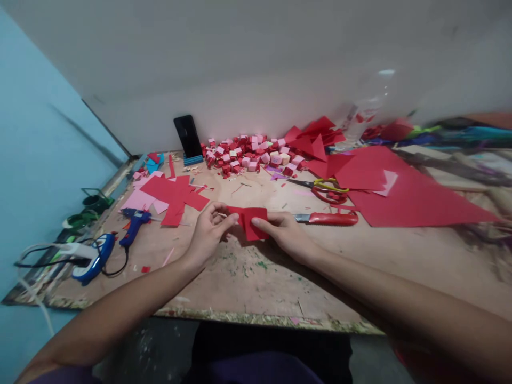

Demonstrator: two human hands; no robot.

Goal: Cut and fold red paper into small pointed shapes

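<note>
A small piece of red paper (250,221) sits between both hands, held just above the middle of the table (360,256). The left hand (208,232) pinches its left edge between thumb and fingers, and the right hand (286,234) grips its right edge, thumb on top.

Just right of the right hand lies a red-handled knife (330,217), blade pointing left. Beyond it rest scissors (326,188) with yellow and red handles, touching a large red sheet (404,197) that spreads over the right side of the table. At the back, against the wall, is a heap of small red and pink cubes (252,154), with a dark phone (188,136) propped upright to its left. Red and pink paper cut-outs (172,194) lie left of the hands. Near them is a blue glue gun (134,224), and another blue tool (94,258) with cables lies at the table's left edge.
</note>
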